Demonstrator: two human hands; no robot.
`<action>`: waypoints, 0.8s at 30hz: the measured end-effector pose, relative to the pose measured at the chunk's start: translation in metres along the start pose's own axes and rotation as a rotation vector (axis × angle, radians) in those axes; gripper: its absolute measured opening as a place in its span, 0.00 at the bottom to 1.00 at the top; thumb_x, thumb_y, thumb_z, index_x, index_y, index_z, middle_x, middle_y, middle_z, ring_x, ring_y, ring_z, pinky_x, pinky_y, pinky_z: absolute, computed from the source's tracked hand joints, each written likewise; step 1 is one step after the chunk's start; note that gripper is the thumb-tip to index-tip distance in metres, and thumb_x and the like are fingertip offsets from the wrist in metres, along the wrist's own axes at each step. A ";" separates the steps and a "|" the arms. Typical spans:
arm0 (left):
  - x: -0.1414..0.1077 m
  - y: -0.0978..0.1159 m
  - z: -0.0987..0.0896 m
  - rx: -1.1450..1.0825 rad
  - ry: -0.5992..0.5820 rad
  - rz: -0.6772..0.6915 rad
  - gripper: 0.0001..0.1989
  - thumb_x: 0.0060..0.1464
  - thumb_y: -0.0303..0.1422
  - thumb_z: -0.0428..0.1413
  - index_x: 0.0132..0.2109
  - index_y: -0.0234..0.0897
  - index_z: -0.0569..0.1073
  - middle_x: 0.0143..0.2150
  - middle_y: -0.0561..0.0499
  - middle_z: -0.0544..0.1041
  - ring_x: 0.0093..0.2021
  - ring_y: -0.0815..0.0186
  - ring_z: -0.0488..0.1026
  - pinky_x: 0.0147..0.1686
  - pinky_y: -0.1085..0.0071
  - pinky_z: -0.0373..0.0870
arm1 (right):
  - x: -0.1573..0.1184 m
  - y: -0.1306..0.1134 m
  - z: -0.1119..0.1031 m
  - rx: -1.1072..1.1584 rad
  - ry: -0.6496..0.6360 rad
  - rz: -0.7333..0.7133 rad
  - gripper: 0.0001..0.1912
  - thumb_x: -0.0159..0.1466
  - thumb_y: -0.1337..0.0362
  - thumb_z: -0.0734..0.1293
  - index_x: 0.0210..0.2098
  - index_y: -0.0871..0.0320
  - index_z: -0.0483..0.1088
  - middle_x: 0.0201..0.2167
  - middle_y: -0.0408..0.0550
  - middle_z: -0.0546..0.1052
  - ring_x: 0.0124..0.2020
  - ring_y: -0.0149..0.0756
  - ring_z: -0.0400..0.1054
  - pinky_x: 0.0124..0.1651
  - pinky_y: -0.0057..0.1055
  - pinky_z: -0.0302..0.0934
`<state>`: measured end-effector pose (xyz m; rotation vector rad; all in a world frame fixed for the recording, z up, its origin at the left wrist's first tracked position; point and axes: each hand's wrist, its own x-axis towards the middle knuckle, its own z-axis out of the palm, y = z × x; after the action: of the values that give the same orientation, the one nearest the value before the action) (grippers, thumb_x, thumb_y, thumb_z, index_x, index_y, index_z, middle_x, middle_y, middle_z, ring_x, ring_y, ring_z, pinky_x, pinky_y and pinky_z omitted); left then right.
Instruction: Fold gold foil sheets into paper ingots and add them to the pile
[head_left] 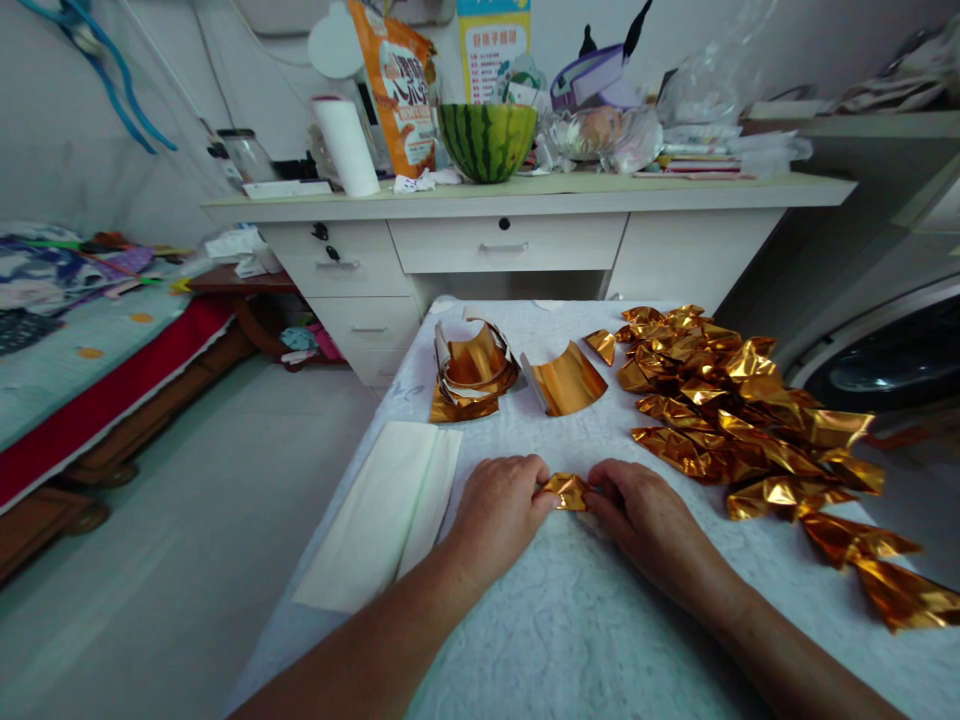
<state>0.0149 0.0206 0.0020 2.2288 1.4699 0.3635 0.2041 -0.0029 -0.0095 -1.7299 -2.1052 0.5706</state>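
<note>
Bare forearms (360, 640) are reaching over a table (525, 640) covered with pale, patterned cloth. Beyond its far edge, a white desk (510, 243) is holding a cut watermelon (489, 143) and an orange pouch (409, 95); a bed (112, 350) is standing at left. White sheets (375, 520) are lying along the table's left edge, the left forearm covering their near end. Curled gold sheets (566, 380) are resting toward the far edge; twisted gold pieces (712, 400) are crowding the right side. Near the table's middle, the left hand (502, 505) and right hand (645, 515), fingers curled closed, are pinching opposite ends of a small, shiny, creased foil piece (568, 491).
</note>
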 end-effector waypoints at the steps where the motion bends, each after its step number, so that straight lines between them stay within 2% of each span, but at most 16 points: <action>1: 0.000 0.000 0.001 -0.002 0.005 0.000 0.02 0.55 0.32 0.58 0.36 0.38 0.74 0.30 0.53 0.77 0.32 0.64 0.73 0.34 0.69 0.62 | 0.000 0.000 0.000 -0.003 0.001 0.001 0.06 0.64 0.63 0.63 0.34 0.57 0.71 0.27 0.46 0.74 0.29 0.38 0.67 0.33 0.32 0.55; 7: 0.000 -0.004 0.006 -0.058 0.058 0.012 0.01 0.53 0.28 0.58 0.35 0.37 0.73 0.33 0.52 0.75 0.36 0.63 0.71 0.36 0.69 0.63 | 0.001 0.002 0.002 -0.011 0.012 -0.002 0.08 0.65 0.62 0.63 0.31 0.57 0.69 0.26 0.46 0.73 0.29 0.38 0.66 0.31 0.32 0.54; 11: 0.001 -0.006 0.007 -0.142 0.089 0.039 0.04 0.51 0.26 0.58 0.33 0.37 0.70 0.35 0.52 0.74 0.39 0.63 0.70 0.40 0.68 0.63 | 0.001 0.001 0.002 -0.013 0.023 -0.005 0.06 0.64 0.64 0.64 0.31 0.57 0.69 0.27 0.46 0.73 0.29 0.38 0.66 0.32 0.32 0.56; 14: 0.001 -0.007 0.006 -0.240 0.068 0.032 0.04 0.51 0.25 0.56 0.32 0.38 0.68 0.31 0.55 0.74 0.36 0.65 0.70 0.37 0.69 0.63 | 0.000 0.001 0.000 -0.002 0.043 -0.045 0.04 0.63 0.64 0.64 0.34 0.58 0.70 0.30 0.48 0.73 0.32 0.39 0.67 0.34 0.33 0.58; 18: 0.002 -0.008 0.005 -0.397 0.020 0.019 0.05 0.52 0.26 0.56 0.31 0.38 0.67 0.27 0.57 0.72 0.31 0.68 0.70 0.32 0.73 0.61 | -0.002 0.003 -0.003 0.040 0.019 -0.130 0.08 0.66 0.64 0.61 0.32 0.57 0.70 0.32 0.49 0.72 0.34 0.39 0.67 0.36 0.33 0.59; 24: 0.000 -0.006 0.002 -0.503 0.008 0.031 0.02 0.56 0.26 0.53 0.35 0.38 0.69 0.28 0.57 0.73 0.31 0.69 0.71 0.33 0.74 0.63 | -0.004 0.004 -0.007 0.087 0.010 -0.092 0.11 0.67 0.63 0.60 0.28 0.56 0.66 0.28 0.46 0.72 0.31 0.37 0.66 0.34 0.32 0.58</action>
<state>0.0116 0.0224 -0.0025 1.8460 1.1848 0.6699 0.2118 -0.0056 -0.0059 -1.5767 -2.1084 0.6155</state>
